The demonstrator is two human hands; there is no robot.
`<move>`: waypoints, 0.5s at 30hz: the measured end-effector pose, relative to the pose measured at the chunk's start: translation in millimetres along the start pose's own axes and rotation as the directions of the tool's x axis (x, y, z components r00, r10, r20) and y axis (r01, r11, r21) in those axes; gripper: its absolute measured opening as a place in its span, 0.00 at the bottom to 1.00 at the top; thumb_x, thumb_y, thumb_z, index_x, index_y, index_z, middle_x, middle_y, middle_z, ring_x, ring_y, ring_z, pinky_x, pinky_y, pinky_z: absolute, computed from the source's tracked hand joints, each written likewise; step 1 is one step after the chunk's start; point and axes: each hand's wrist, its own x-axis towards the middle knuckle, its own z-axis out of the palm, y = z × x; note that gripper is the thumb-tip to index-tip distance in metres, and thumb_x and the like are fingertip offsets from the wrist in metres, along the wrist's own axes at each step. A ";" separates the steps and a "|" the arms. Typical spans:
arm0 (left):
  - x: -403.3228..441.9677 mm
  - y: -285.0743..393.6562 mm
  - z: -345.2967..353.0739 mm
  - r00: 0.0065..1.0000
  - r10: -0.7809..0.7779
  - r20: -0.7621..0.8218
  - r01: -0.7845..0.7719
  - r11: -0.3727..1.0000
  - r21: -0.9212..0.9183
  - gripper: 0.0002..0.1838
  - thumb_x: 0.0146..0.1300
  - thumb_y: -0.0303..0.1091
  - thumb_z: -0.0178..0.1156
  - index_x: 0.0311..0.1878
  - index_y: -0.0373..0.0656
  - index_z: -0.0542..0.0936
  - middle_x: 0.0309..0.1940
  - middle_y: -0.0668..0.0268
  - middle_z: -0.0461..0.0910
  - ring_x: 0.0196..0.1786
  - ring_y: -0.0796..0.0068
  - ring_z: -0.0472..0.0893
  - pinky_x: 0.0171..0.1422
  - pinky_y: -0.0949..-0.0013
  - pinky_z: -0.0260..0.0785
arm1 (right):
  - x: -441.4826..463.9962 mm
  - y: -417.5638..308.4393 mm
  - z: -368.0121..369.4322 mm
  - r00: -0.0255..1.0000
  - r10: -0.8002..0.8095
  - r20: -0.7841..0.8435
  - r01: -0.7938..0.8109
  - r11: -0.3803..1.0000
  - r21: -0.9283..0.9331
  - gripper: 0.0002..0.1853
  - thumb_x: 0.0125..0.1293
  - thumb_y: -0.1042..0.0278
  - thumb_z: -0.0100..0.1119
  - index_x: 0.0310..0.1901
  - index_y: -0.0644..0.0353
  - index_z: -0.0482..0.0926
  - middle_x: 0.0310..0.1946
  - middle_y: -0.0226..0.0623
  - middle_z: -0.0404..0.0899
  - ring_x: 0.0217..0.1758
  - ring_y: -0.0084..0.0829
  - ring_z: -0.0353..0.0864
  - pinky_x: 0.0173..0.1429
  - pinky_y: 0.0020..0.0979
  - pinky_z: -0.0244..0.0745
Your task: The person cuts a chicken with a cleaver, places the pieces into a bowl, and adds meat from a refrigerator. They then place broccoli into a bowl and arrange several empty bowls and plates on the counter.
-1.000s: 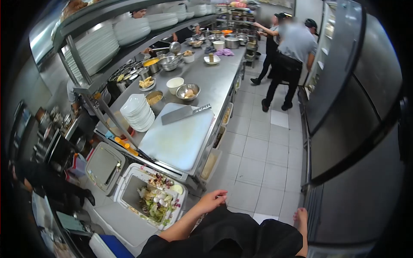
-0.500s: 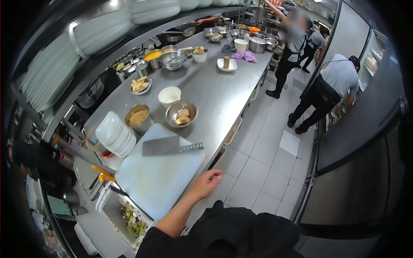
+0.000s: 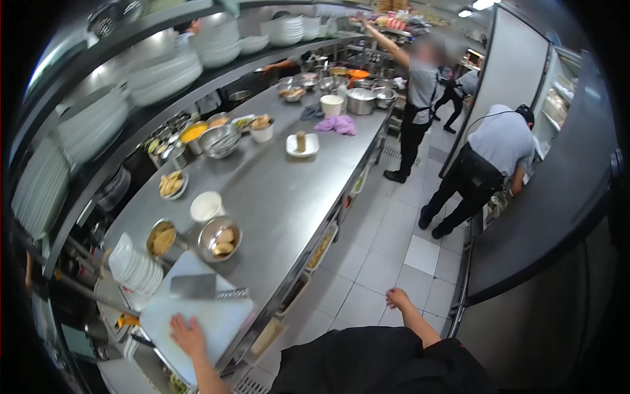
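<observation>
My left hand (image 3: 188, 335) rests with its fingers spread on the white cutting board (image 3: 157, 320) at the table's near corner. It holds nothing. Just above it on the board lies a cleaver (image 3: 193, 287), its perforated metal handle (image 3: 233, 293) pointing right. Over the tiled floor, to the right of the table, my right hand (image 3: 397, 299) hangs free with loosely bent fingers; nothing shows in it. Beyond the board stand a steel bowl (image 3: 209, 247) with pale pieces in it, a metal pot of yellowish food (image 3: 162, 241) and a stack of white dishes (image 3: 136, 268).
The long steel table (image 3: 275, 190) carries a white tub (image 3: 207, 207), a white dish (image 3: 302, 148) and a purple cloth (image 3: 336, 125). To the right, a person (image 3: 495, 151) bends at an open fridge. Another person (image 3: 420, 98) stands farther back with an arm raised.
My left hand has moved from beyond the table edge onto the cutting board. My right hand has come into view. The camera has turned, shifting the table left and down.
</observation>
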 end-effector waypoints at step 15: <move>129.2 -65.3 39.7 0.996 0.092 -0.014 -0.090 0.993 0.077 0.22 0.70 0.38 0.47 0.62 0.36 0.68 0.57 0.49 0.73 0.59 0.58 0.74 0.64 0.65 0.64 | 106.8 -8.6 -72.6 0.940 -0.261 0.221 0.342 0.694 -0.633 0.13 0.64 0.61 0.55 0.43 0.63 0.76 0.33 0.43 0.82 0.37 0.35 0.83 0.39 0.36 0.79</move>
